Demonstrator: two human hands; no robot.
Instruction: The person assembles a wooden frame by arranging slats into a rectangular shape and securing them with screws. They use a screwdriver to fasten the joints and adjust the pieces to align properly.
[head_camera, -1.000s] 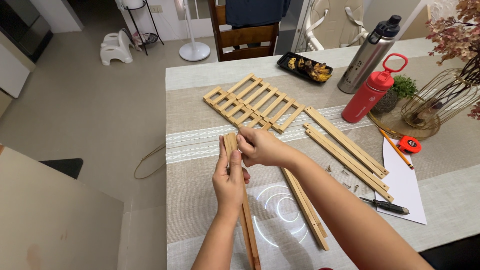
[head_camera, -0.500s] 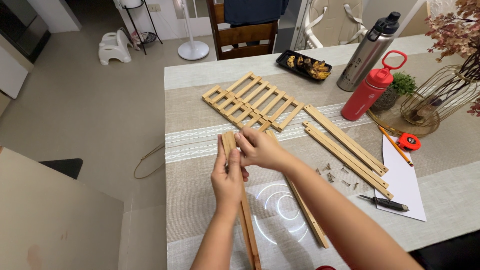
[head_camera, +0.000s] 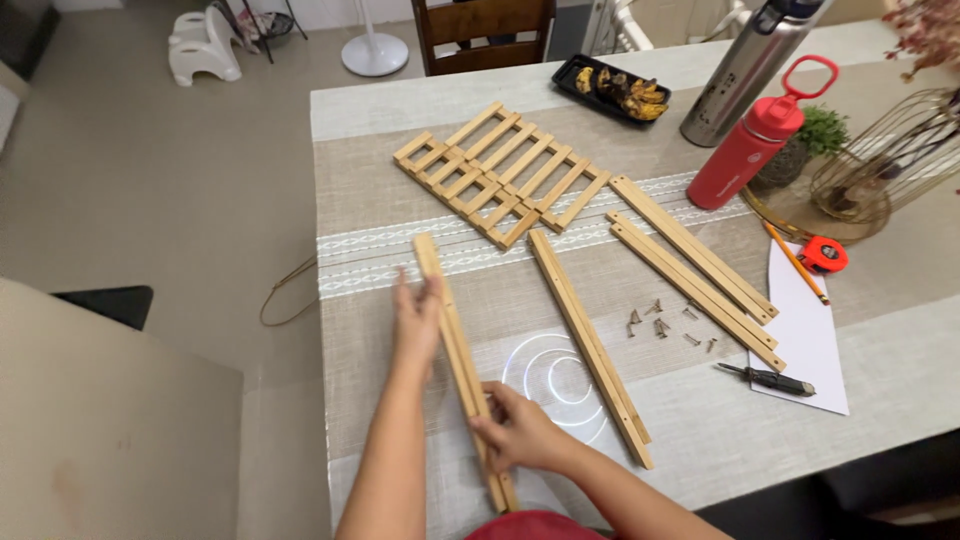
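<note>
The wooden rail pair lies on the near-left part of the table, its long axis running from far-left to near-right, almost straight away from the person. Both hands are on it. The left hand rests on the far half of the rail, fingers extended and somewhat motion-blurred, lying flat against its left side; whether they curl round the wood cannot be told. The right hand is closed on the near half, fingers pinching the rail from its right side. The right hand is nearer the person's end of the piece; the left is nearer the far tip.

A second long rail lies just right of the held one, roughly parallel and apart from it. Farther right lie two more rails, loose screws, a screwdriver on a white sheet, a pencil and a tape measure. A slatted wooden panel sits at the far centre, with a red bottle and a steel flask beyond to the right.
</note>
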